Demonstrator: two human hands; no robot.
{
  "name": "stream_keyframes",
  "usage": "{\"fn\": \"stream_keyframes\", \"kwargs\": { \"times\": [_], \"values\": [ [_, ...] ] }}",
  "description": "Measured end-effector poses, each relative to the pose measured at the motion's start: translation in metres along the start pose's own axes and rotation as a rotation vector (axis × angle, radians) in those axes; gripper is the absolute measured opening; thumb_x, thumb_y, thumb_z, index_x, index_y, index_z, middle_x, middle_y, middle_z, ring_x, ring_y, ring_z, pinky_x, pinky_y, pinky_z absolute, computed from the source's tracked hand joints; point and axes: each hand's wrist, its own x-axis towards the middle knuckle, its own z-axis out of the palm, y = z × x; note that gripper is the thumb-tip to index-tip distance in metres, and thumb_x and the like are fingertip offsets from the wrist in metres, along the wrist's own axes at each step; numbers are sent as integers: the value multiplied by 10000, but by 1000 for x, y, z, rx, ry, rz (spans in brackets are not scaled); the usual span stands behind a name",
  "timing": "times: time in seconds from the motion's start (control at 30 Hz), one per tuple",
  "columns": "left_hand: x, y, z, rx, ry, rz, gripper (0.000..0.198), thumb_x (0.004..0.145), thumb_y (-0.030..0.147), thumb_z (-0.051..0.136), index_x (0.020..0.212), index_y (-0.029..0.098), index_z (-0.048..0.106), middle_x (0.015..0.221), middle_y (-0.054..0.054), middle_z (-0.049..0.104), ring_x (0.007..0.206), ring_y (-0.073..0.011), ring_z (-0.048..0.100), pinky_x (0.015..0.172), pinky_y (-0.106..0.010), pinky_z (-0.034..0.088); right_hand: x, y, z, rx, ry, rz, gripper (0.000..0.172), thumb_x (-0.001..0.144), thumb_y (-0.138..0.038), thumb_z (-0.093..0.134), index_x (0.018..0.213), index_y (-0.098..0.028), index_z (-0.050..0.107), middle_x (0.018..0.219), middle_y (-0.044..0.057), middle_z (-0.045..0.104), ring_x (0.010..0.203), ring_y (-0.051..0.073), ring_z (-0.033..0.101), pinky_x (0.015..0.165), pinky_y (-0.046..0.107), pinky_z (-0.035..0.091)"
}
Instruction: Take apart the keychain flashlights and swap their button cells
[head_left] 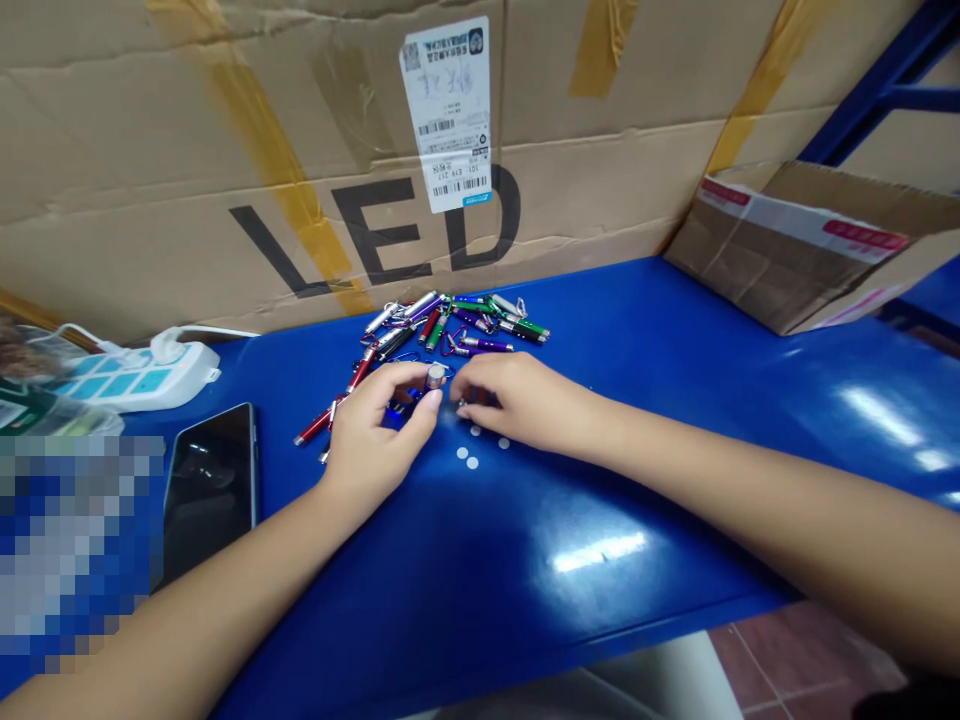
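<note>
Between the thumb and fingers of my left hand [379,415] is a small silver cylinder [435,377], its flat round end facing up. Just to its right, my right hand [517,395] has thumb and fingertips curled close together. A tiny shiny bit shows at those fingertips, too small to name. Several small white discs [472,463] lie on the blue table [465,590] below my right hand. Behind both hands is a pile of mini keychain flashlights [435,325] in red, green, purple, black and silver, some with carabiner clips. Blue pieces show partly behind my left hand.
A large cardboard box [187,200] marked LED stands along the table's back. On the left are a black phone [214,480], a white power strip [180,375] and a plastic bag [67,430]. An open cardboard box [787,250] sits at the back right.
</note>
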Motion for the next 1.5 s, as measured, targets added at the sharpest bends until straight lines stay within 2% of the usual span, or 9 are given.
{"fn": "stream_keyframes", "kwargs": {
  "times": [0.1, 0.23, 0.43, 0.6, 0.83, 0.97, 1.13, 1.33, 1.5],
  "values": [
    [1, 2, -1, 55, -60, 23, 161, 832, 218, 609, 989, 192, 635, 938, -33, 694, 820, -155, 646, 757, -282, 516, -4, 3, -10, 247, 128, 136, 103, 782, -134, 627, 880, -134, 659, 818, 29, 685, 735, 126, 624, 706, 259, 485],
    [3, 5, 0, 124, -107, 43, 161, 831, 232, 610, 977, 181, 655, 904, -33, 705, 787, -151, 654, 750, -280, 525, -10, 8, -21, 483, 143, 191, 77, 731, -183, 663, 792, -160, 705, 823, 18, 703, 708, 120, 640, 707, 282, 521],
    [4, 8, -1, 170, -145, 91, 187, 841, 219, 590, 1009, 193, 667, 898, -25, 698, 763, -135, 633, 701, -258, 521, -15, 6, -30, 441, 174, 96, 172, 719, -123, 656, 860, -180, 736, 854, 14, 705, 812, 138, 654, 795, 319, 531],
    [4, 9, 0, 191, -157, 94, 192, 842, 218, 584, 1011, 186, 670, 898, -35, 695, 780, -141, 632, 702, -262, 518, -16, 2, -25, 577, 197, 136, 306, 720, -74, 641, 1012, -162, 667, 827, 11, 703, 776, 122, 674, 745, 286, 560],
    [4, 8, 1, 199, -154, 126, 191, 834, 209, 594, 996, 161, 682, 895, -41, 698, 664, -116, 595, 588, -228, 479, -18, -3, -23, 383, 251, 66, 177, 722, -71, 634, 876, -157, 655, 817, 2, 698, 731, 112, 664, 716, 268, 556],
    [4, 7, 1, 204, -153, 135, 193, 836, 217, 598, 998, 176, 693, 920, -46, 707, 724, -135, 619, 675, -256, 515, -19, -8, -26, 99, 259, -10, 149, 731, -51, 614, 815, -165, 660, 812, -7, 700, 713, 104, 645, 674, 234, 521],
    [5, 8, 1, 206, -162, 155, 191, 834, 211, 603, 996, 184, 701, 934, -49, 715, 789, -149, 644, 747, -271, 535, -20, -9, -28, -16, 266, -48, 176, 747, -44, 596, 845, -172, 667, 813, -14, 714, 719, 108, 648, 680, 230, 495],
    [5, 6, 0, 192, -202, 155, 196, 850, 223, 597, 1011, 201, 707, 952, -41, 727, 828, -155, 663, 801, -284, 539, -21, -9, -28, 1, 254, -57, 120, 755, -73, 605, 794, -178, 650, 776, -26, 698, 698, 102, 637, 667, 224, 488],
    [5, 5, -1, 177, -212, 147, 186, 867, 238, 595, 1012, 207, 708, 970, -37, 731, 859, -162, 674, 848, -295, 533, -19, -7, -23, 274, 281, 46, 80, 731, -103, 649, 735, -175, 614, 724, -26, 666, 673, 101, 628, 643, 233, 507]
  ]
}}
